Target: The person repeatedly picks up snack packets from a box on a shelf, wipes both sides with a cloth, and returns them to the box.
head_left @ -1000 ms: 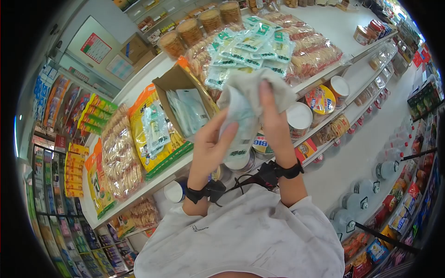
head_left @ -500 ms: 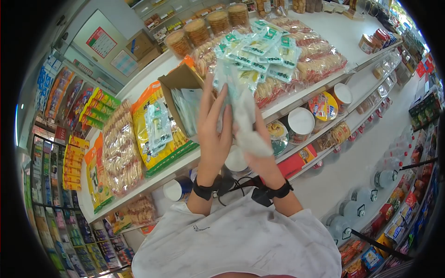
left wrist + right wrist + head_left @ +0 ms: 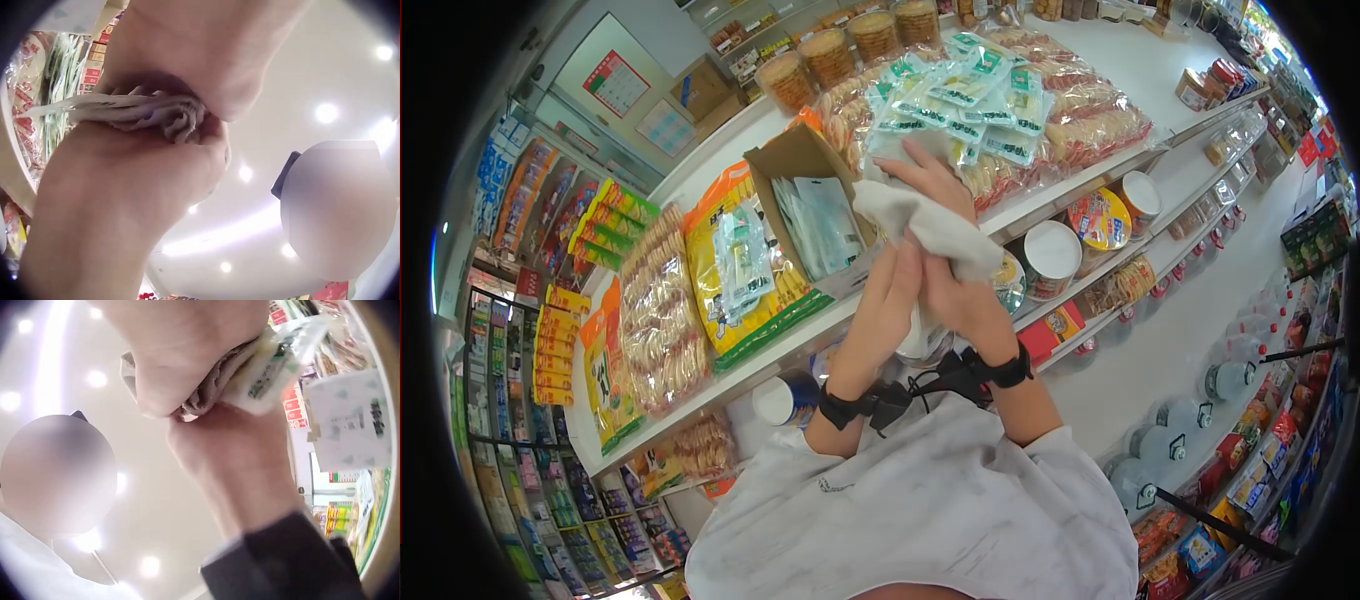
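Both hands meet over the front edge of the counter, with a whitish cloth (image 3: pixel 935 228) bunched between them. My left hand (image 3: pixel 890 303) holds a clear plastic packet (image 3: pixel 270 380) with green print, whose end sticks out from between the hands in the right wrist view. My right hand (image 3: pixel 938 185) grips the cloth, which drapes across it; its fingers point toward the packet pile. Most of the packet is hidden by the cloth and hands. Beside the left hand stands an open cardboard box (image 3: pixel 788 165) with similar packets inside.
Several green-printed packets (image 3: pixel 980 90) are heaped on bagged crackers (image 3: pixel 1095 135). Yellow snack bags (image 3: pixel 735 250) lie left of the box, with more packets on top. Round tubs (image 3: pixel 1052 250) line the shelf below the counter. Large water bottles (image 3: pixel 1155 440) stand on the floor at right.
The hands, apart at first with the packet and cloth between them, have come together. The packet has turned from hanging down to pointing away, and the cloth now wraps between the hands.
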`<state>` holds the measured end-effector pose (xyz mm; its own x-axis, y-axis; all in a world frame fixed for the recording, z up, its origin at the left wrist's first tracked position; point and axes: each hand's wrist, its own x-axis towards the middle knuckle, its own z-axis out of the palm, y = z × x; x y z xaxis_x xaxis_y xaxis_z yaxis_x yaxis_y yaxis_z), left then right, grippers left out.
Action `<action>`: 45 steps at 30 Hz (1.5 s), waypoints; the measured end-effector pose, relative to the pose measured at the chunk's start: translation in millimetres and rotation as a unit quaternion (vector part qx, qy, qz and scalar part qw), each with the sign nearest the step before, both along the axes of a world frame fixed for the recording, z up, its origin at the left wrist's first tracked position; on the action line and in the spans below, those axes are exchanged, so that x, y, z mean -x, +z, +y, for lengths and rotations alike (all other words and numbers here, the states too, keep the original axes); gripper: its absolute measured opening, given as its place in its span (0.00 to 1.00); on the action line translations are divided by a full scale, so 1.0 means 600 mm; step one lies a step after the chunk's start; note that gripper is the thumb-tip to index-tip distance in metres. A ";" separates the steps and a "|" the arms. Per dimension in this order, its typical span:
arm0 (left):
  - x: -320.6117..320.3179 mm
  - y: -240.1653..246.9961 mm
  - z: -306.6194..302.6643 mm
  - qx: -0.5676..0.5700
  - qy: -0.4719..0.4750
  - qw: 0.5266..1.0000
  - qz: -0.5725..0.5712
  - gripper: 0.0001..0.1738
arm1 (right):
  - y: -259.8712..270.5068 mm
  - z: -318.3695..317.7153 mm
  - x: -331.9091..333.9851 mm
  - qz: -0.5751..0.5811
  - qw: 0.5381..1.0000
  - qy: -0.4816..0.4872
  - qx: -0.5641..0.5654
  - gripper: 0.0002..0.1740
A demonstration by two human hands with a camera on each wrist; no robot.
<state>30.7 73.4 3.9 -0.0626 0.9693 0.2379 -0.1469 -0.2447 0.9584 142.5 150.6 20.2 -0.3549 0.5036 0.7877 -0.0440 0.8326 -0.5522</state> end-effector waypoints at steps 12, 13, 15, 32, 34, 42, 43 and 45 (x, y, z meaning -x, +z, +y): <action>0.071 0.079 0.035 -0.160 0.073 0.932 -0.318 0.29 | -0.035 -0.067 -0.023 -0.094 0.982 0.161 0.037 0.26; 0.074 0.085 0.036 -0.165 0.058 0.924 -0.340 0.29 | -0.036 -0.063 -0.034 -0.093 0.976 0.184 0.071 0.25; 0.076 0.090 0.031 -0.167 0.027 0.908 -0.384 0.29 | -0.084 -0.059 -0.045 0.026 0.977 0.108 0.184 0.24; 0.104 0.044 0.031 -0.127 0.367 0.837 0.385 0.14 | -0.071 0.015 -0.065 0.100 0.930 -0.051 0.351 0.23; 0.138 0.032 0.049 -0.113 0.402 0.794 0.442 0.17 | -0.062 0.059 -0.054 0.174 0.908 -0.082 0.371 0.21; 0.163 0.009 0.071 -0.010 0.399 0.681 0.613 0.33 | -0.086 0.107 -0.032 0.271 0.884 -0.118 0.363 0.25; 0.164 0.011 0.070 -0.003 0.398 0.682 0.613 0.34 | -0.089 0.087 -0.036 0.268 0.880 -0.125 0.371 0.25; 0.165 0.011 0.065 0.016 0.392 0.691 0.607 0.33 | -0.090 0.052 -0.045 0.258 0.869 -0.137 0.399 0.26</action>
